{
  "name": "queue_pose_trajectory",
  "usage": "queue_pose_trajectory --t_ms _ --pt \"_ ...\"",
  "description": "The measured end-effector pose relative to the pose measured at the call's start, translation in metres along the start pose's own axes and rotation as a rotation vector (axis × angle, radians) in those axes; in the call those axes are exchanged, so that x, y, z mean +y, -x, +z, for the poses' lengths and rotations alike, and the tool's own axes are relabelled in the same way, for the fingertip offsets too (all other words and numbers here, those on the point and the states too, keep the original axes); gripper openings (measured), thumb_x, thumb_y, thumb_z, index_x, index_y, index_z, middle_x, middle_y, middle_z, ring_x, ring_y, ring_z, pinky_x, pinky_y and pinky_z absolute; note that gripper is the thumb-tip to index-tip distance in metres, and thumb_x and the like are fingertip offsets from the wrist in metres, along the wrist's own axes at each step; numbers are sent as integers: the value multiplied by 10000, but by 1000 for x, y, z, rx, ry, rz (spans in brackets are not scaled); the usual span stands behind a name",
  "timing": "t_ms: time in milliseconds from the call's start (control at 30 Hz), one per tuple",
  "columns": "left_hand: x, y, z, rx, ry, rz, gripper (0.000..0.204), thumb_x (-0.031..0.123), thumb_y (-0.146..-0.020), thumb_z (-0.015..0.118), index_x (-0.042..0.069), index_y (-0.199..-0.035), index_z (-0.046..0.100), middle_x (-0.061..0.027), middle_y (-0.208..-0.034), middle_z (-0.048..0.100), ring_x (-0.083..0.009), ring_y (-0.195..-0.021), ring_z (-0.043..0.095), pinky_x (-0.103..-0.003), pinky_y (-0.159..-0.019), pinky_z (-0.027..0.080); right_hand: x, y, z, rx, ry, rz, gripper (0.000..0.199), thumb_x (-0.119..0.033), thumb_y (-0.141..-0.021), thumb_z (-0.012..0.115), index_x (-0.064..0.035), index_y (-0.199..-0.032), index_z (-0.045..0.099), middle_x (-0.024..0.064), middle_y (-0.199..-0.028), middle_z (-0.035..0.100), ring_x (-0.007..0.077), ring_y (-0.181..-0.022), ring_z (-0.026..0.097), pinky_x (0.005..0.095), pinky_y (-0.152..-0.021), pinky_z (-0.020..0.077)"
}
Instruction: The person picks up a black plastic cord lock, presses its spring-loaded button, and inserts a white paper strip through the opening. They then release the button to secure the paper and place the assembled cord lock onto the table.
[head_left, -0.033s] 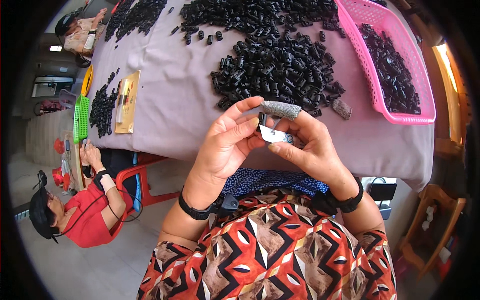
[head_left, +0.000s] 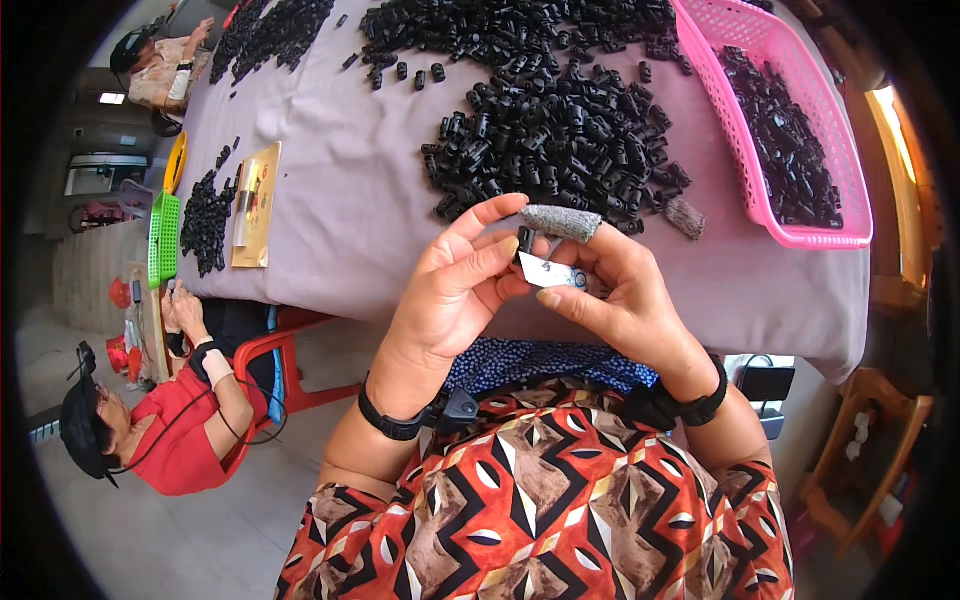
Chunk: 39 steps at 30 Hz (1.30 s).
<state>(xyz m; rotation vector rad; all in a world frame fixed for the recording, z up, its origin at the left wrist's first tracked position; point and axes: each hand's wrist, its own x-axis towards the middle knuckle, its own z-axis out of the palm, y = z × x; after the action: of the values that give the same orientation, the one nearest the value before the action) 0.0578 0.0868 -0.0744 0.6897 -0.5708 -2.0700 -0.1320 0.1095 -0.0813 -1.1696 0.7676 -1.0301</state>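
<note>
Pinched between the thumb and fingers of my left hand (head_left: 450, 285) is a small black plastic barrel piece (head_left: 525, 240). My right hand (head_left: 625, 285) grips a flat white piece (head_left: 546, 270) with a slanted end and blue marks near my fingers. Its slanted end meets the lower part of the black piece; whether it goes inside I cannot tell. A grey knitted finger sleeve (head_left: 562, 221) covers my right index finger. Just beyond my hands lies a large heap of similar black pieces (head_left: 550, 145), and a second grey sleeve (head_left: 686, 217) rests at its right side.
To the right stands a pink plastic basket (head_left: 806, 238) holding more black pieces. A smaller black pile (head_left: 205, 225) and a tan card package (head_left: 260, 200) lie at the left by a green basket (head_left: 162, 235). A person in red (head_left: 185, 435) sits left; another person (head_left: 165, 65) sits farther off.
</note>
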Motion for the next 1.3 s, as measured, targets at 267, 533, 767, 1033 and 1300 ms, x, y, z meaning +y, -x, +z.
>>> queue_pose_trajectory --t_ms 267,533,767,1033,1300 --pt "-2 -4 -4 -15 15 -42 347 53 -902 550 26 -1239 474 -120 -1055 626 -178 -940 635 -281 -801 554 -1 -1 -6 -46 33 67 402 -69 -832 668 13 -1196 519 -3 -861 586 37 -769 517 197 -662 448" --pt "-2 -3 -6 68 -8 -18 349 43 -874 586 10 -1211 500 -107 -1055 621 -157 -887 639 -256 -741 557 0 -2 -6 -17 10 79 424 -70 -834 662 14 -1223 514 -9 -861 580 36 -772 505 197 -660 443" --pt "-1 -3 -4 63 -51 -18 328 15 -875 577 22 -1197 514 -86 -1056 622 -137 -897 628 -247 -729 563 0 -4 -7 -19 8 80 425 -67 -833 662 14 -1223 514 1 -893 591 40 -799 519 199 -681 452" --pt "-6 -3 -11 37 -7 -42 385 28 -870 573 7 -1241 474 -120 -1122 592 -174 -947 624 -255 -719 561 0 -3 -8 -39 25 108 380 -86 -845 660 27 -1184 531 13 -922 604 53 -846 532 212 -717 463" --pt "-9 -2 -11 -66 60 -59 421 25 -862 582 0 -1262 455 -118 -1048 607 -165 -883 629 -246 -699 555 3 -5 -11 -19 -111 69 353 -75 -852 650 25 -1172 537 25 -949 622 61 -871 552 220 -734 471"
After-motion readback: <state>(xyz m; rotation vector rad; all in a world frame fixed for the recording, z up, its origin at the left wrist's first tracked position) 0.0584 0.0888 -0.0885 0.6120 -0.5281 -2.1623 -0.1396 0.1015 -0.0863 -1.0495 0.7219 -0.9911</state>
